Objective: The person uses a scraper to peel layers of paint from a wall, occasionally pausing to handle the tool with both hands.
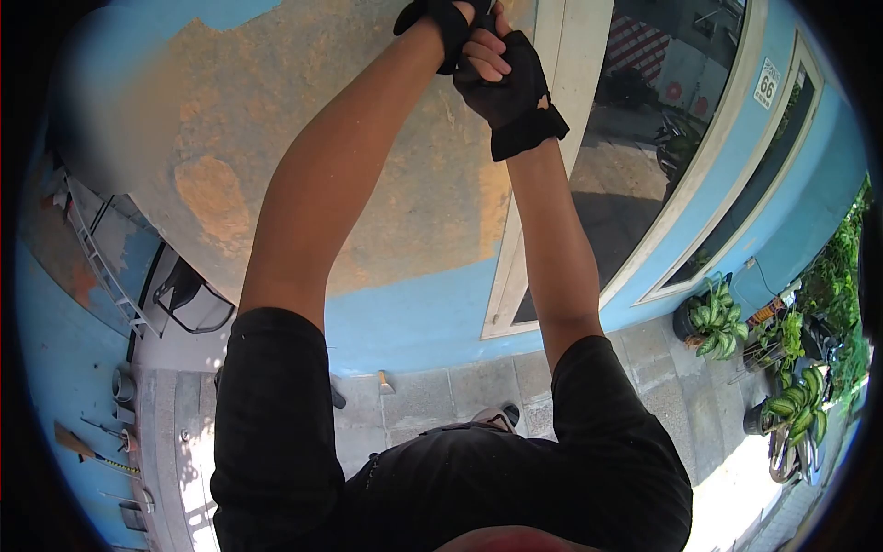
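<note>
Both hands are raised to the top edge of the view, close together, in black fingerless gloves. My left hand [441, 23] is partly cut off by the frame, and its fingers are hidden. My right hand [501, 69] is closed, its fingers curled around something dark that I cannot make out. Behind the hands stands a wall [368, 184] with bare, patchy plaster where the blue paint is gone. A white window frame [556, 101] runs beside my right hand.
A scraper [385, 384] lies on the paved floor at the wall's foot. At the left are a ladder [103, 262] and a black chair [189, 299]. Potted plants [717, 317] stand at the right, near a dark glass pane [635, 175].
</note>
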`<control>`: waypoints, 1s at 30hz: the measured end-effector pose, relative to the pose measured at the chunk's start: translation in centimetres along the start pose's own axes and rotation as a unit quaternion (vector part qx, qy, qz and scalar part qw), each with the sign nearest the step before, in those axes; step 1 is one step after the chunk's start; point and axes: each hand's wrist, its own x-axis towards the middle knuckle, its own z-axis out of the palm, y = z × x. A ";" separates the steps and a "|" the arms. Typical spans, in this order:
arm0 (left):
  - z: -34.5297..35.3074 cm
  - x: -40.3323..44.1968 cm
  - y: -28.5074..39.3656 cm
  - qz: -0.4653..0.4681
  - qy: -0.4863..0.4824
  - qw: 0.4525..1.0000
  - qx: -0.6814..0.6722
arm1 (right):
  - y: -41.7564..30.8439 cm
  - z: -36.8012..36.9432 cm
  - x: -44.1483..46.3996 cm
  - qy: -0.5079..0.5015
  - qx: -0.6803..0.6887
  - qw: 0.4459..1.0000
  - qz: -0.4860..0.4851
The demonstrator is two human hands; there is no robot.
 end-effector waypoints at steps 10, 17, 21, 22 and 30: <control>0.4 -0.6 -2.1 -0.054 -0.038 0.988 -0.137 | 0.8 -0.1 -1.8 0.028 0.002 0.999 0.016; 1.2 -1.8 1.4 0.022 0.067 0.997 0.010 | -0.4 0.7 -0.1 0.020 -0.031 0.999 0.012; 0.6 -1.2 -0.7 -0.028 -0.049 0.998 -0.038 | 0.4 0.9 -1.6 0.043 -0.018 0.999 0.022; 0.4 0.4 -2.1 0.020 -0.004 1.000 -0.013 | 0.5 0.7 -1.6 0.042 -0.016 0.999 0.021; -0.1 3.0 -3.9 0.086 0.096 0.989 0.066 | 0.7 -0.1 -1.8 0.007 -0.043 0.999 0.016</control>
